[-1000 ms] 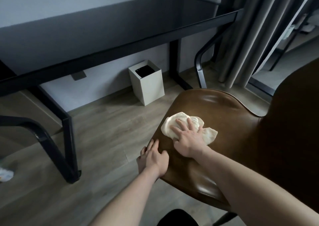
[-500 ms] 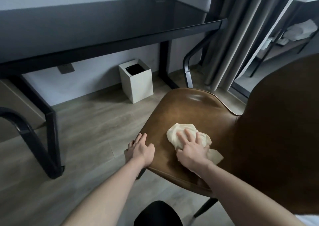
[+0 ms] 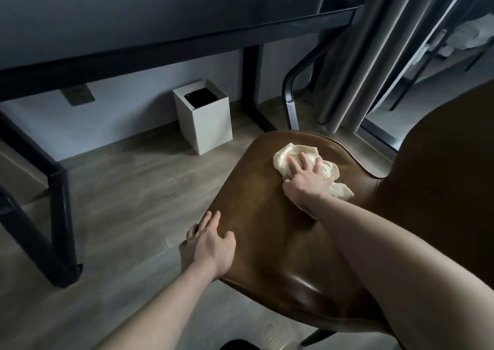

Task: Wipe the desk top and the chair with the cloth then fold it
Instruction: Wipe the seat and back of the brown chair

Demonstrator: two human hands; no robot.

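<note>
The cloth (image 3: 307, 166), a cream, crumpled bunch, lies on the brown leather seat of the chair (image 3: 280, 242), toward the seat's far end and its right side, close to where the seat curves up into the backrest. Its long axis runs diagonally, from a rounded lump at the far left to a thin loose tail that points near and right, toward the backrest. The lump sits just inside the seat's far rim.

The right hand (image 3: 307, 182) lies flat on top of the cloth, palm down, fingers straight and spread and pointing away from the person toward the far end of the seat. It presses the cloth onto the leather rather than gripping it; cloth shows beyond the fingertips and out past the wrist side.

The left hand (image 3: 209, 245) rests on the near left edge of the seat, well apart from the cloth. Its thumb lies on top of the leather and its fingers reach loosely along and over the rim; whether they curl under the edge I cannot tell.

Beyond the chair the dark surface (image 3: 160, 15) of the desk stretches across the top of the view on black legs. A white square bin (image 3: 207, 125) stands on the wooden floor under it, by the wall, and grey curtains (image 3: 374, 42) hang to the right.
</note>
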